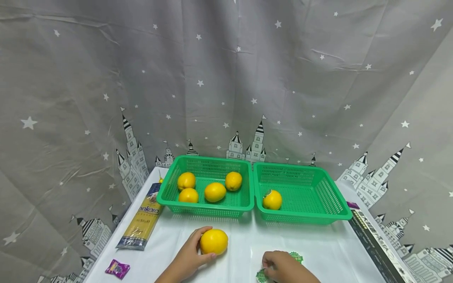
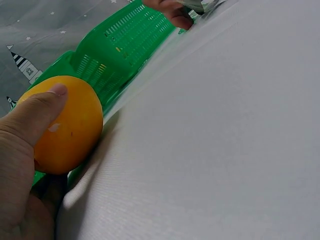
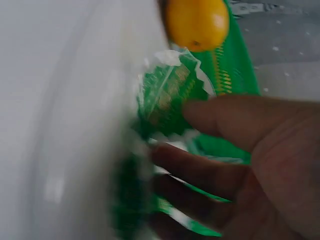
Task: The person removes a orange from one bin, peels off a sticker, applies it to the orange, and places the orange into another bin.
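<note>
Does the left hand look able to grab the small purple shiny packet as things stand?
Probably not: the left hand holds a round yellow fruit, though nothing appears to stand between that hand and the purple packet.

Yellow fruit (image 1: 214, 241), gold-lettered green-and-white sticker (image 3: 167, 97), green baskets (image 1: 205, 211), purple packet (image 1: 118, 269), white-starred grey curtain (image 1: 216, 59)

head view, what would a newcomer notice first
Probably the green left basket holding four yellow fruits, beside the matching right basket holding one fruit. Then the foreground fruit, gripped by the left hand in front of the left basket, and the green label pinched near the lower edge by the right hand.
</note>
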The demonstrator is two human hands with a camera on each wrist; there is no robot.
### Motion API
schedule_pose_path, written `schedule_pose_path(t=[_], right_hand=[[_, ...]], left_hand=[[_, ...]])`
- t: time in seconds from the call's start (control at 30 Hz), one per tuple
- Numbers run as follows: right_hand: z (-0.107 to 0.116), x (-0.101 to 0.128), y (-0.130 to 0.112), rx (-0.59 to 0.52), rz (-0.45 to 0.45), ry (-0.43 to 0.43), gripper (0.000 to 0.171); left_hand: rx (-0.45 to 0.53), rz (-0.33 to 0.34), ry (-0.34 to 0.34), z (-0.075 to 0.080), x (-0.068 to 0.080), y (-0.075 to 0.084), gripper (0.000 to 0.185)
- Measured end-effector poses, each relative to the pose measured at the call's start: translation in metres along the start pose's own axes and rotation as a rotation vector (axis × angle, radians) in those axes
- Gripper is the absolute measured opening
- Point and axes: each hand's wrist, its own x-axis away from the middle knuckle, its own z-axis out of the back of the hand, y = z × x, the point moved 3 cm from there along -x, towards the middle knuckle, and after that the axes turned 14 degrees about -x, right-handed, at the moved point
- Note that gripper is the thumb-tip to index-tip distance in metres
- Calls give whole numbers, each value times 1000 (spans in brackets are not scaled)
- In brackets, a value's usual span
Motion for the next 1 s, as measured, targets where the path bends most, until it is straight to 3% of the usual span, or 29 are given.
schedule_pose_path(t=[0.1, 0.2, 0.33, 0.57, 0.73, 1.0], right_hand=[[9, 6, -12, -51, -27, -23, 11], [13, -1, -27, -55, 1, 28, 11], [5, -27, -52, -127, 82, 126, 5], [-24, -76, -83, -261, 186, 183, 6], [-39, -93, -87, -214, 175, 226, 3], [-48, -98, -89, -144, 183, 281, 8]], left_hand=[[0, 0, 2, 1, 0, -1, 88], [-5, -1, 6, 2, -1, -1, 87], [-7, -8, 14, 4, -2, -2, 86], [21, -22, 1, 2, -5, -3, 85], [26, -26, -15, 1, -5, -4, 87], [6, -16, 6, 2, -1, -3, 85]])
